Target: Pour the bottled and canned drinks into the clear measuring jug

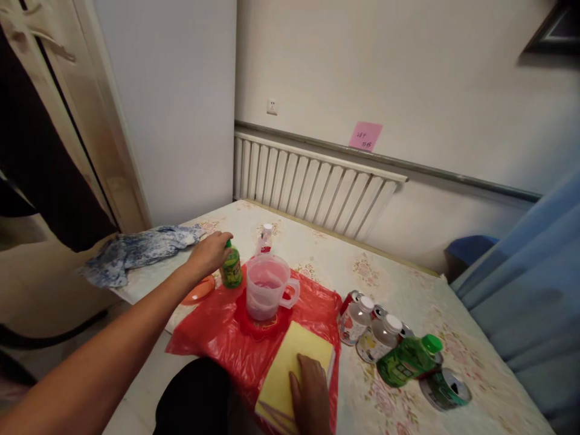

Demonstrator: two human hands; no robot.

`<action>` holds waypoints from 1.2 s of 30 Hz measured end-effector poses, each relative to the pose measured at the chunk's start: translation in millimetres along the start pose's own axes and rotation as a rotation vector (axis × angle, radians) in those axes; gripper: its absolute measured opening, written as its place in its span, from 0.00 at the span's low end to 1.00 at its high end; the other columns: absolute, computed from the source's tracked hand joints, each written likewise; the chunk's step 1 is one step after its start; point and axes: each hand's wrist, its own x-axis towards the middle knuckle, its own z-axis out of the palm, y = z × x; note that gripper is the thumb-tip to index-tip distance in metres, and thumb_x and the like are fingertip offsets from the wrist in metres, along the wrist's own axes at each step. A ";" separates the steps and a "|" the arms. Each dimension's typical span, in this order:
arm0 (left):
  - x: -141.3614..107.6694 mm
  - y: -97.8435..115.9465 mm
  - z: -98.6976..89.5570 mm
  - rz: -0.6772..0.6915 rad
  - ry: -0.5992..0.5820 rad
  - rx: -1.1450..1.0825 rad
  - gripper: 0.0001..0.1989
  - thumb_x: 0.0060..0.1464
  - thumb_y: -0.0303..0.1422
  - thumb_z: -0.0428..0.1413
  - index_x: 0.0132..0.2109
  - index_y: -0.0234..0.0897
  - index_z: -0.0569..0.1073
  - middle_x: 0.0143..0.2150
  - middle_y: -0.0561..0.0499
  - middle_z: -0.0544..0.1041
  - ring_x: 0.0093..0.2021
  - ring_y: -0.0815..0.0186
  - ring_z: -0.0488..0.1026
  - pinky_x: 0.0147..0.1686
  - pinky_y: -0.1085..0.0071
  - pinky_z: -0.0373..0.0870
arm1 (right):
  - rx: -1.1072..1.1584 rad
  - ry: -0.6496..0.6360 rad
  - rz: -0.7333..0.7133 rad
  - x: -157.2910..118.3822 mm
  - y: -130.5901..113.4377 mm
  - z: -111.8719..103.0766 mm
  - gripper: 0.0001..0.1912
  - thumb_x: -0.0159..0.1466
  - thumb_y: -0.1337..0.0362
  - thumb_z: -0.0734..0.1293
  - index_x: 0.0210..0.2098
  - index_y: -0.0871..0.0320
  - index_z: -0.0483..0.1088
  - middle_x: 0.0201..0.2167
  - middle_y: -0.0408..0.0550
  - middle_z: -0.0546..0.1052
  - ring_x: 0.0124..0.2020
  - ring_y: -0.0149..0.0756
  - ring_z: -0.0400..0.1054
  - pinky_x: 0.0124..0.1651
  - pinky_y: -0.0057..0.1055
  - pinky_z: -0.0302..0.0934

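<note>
My left hand (211, 254) is closed round the top of a small green bottle (232, 269), which stands upright at the left of a red plastic bag (203, 335). My right hand (312, 389) lies on a yellow stack (294, 347) of sheets or folded cloths, thumb apart from the fingers. Between the hands, a translucent measuring jug (265, 293) stands on a red dish (254, 326) with a scalloped rim, on the bag. Behind the jug is a small clear bottle (265, 238) with a white cap. An orange round item (199, 291) sits under my left wrist, partly hidden.
To the right stand two white-capped bottles (354, 323), a green-capped bottle (408, 361) and several opened cans (446, 389). Crumpled blue-and-white cloth (149, 251) lies on the table's left edge. A radiator (312, 184) runs along the wall; a blue curtain (530, 302) hangs at right.
</note>
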 end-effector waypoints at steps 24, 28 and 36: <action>113.7 18.6 87.1 -0.025 -0.114 -0.056 0.24 0.59 0.34 0.50 0.63 0.41 0.63 0.57 0.40 0.72 0.54 0.54 0.73 0.49 0.63 0.68 | -0.038 -0.091 -0.187 12.4 8.1 -0.8 0.16 0.60 0.70 0.65 0.47 0.51 0.71 0.43 0.52 0.79 0.41 0.47 0.76 0.43 0.44 0.72; 111.4 16.3 84.1 -0.037 -0.119 -0.068 0.30 0.59 0.36 0.51 0.67 0.41 0.55 0.59 0.39 0.71 0.54 0.53 0.73 0.48 0.63 0.68 | -0.030 -0.096 -0.170 15.0 3.6 -3.7 0.15 0.60 0.70 0.65 0.46 0.51 0.72 0.43 0.51 0.79 0.42 0.46 0.75 0.44 0.43 0.72; 89.4 11.6 60.2 -0.086 -0.062 -0.058 0.32 0.58 0.37 0.52 0.67 0.38 0.55 0.60 0.38 0.71 0.57 0.52 0.71 0.51 0.62 0.67 | -0.025 -0.109 -0.125 17.5 -5.2 -7.2 0.15 0.60 0.71 0.64 0.45 0.51 0.71 0.43 0.51 0.78 0.43 0.46 0.74 0.46 0.44 0.71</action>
